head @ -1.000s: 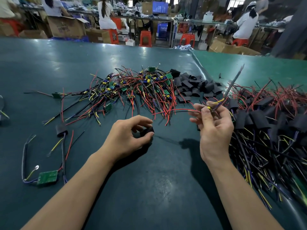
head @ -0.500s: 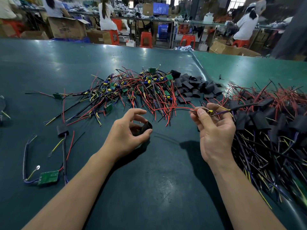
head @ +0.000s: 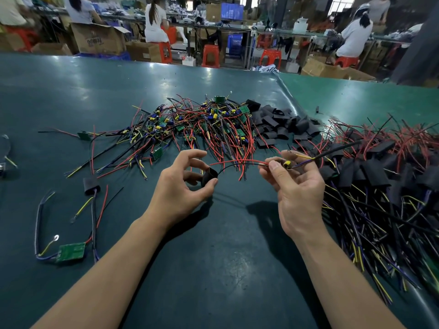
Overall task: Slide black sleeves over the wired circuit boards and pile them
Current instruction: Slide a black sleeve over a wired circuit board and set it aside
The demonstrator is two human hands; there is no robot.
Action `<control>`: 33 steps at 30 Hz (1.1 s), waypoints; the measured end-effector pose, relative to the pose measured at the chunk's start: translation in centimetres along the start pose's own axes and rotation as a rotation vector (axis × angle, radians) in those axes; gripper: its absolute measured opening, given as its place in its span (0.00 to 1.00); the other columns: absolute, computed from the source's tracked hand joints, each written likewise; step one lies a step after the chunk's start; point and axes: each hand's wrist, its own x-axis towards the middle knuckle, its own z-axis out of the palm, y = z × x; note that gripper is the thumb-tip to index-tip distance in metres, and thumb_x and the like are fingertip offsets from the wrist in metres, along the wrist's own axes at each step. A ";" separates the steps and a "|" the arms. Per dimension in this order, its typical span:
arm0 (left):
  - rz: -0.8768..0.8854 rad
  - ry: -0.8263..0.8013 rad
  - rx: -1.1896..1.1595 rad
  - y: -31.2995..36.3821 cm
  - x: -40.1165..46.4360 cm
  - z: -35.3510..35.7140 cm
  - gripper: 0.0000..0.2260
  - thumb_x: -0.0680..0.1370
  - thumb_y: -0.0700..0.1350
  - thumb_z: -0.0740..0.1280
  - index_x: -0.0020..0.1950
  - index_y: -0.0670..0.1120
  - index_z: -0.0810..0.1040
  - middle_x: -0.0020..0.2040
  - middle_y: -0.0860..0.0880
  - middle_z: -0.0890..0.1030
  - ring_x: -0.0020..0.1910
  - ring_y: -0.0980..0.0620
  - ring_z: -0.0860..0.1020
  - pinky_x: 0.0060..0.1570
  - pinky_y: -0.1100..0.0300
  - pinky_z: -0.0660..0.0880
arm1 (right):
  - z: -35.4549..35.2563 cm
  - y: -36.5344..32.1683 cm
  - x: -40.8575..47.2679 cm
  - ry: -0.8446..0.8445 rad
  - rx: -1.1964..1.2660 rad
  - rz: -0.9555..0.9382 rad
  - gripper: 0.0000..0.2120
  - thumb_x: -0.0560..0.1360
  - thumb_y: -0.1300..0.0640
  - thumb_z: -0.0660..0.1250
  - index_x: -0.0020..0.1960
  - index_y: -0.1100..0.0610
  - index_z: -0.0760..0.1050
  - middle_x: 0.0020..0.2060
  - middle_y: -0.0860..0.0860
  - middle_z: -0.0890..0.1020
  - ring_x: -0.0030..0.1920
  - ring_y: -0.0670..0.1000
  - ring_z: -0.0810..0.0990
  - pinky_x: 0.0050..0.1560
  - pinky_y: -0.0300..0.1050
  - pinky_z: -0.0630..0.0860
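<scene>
My left hand (head: 183, 186) pinches a black sleeve (head: 209, 177) between thumb and fingers, its mouth turned to the right. My right hand (head: 294, 186) pinches a wired circuit board (head: 286, 164) with a yellow part on it. Its red and black wires reach left, and the black wire's tip touches the sleeve's mouth. Beyond my hands lies a heap of bare wired boards (head: 202, 124). Loose black sleeves (head: 280, 125) are piled to its right. Sleeved boards (head: 380, 176) form a big pile at the right.
A bare wired board (head: 71, 251) and a sleeved one (head: 91, 185) lie at the left on the green table (head: 213, 269). A raised seam (head: 292, 96) runs along the table's right part. People sit at benches beyond the far edge.
My right hand has swung the board's long wires down from upright to level and moved the board left. My left hand has turned the sleeve's mouth toward the wire ends.
</scene>
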 end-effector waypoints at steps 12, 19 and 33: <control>-0.033 0.077 0.015 -0.3 0.2 -0.1 0.19 0.74 0.38 0.73 0.59 0.54 0.74 0.44 0.57 0.82 0.40 0.57 0.83 0.45 0.52 0.81 | -0.2 0.2 -0.2 -0.096 -0.010 -0.021 0.12 0.72 0.69 0.70 0.52 0.59 0.74 0.39 0.55 0.83 0.40 0.53 0.84 0.44 0.44 0.81; -0.022 0.094 0.177 -0.4 0.4 0.1 0.08 0.77 0.42 0.71 0.55 0.48 0.78 0.43 0.56 0.81 0.39 0.57 0.78 0.42 0.55 0.78 | -0.3 0.6 -0.2 -0.105 -0.103 -0.028 0.12 0.75 0.73 0.67 0.51 0.58 0.74 0.37 0.51 0.84 0.38 0.50 0.84 0.44 0.42 0.81; -0.096 -0.174 0.147 0.0 0.0 -0.2 0.11 0.71 0.44 0.78 0.51 0.51 0.82 0.42 0.56 0.84 0.38 0.58 0.81 0.43 0.61 0.79 | -0.2 0.3 -0.2 -0.065 -0.144 -0.038 0.11 0.75 0.74 0.67 0.50 0.60 0.74 0.35 0.48 0.82 0.36 0.47 0.82 0.42 0.40 0.81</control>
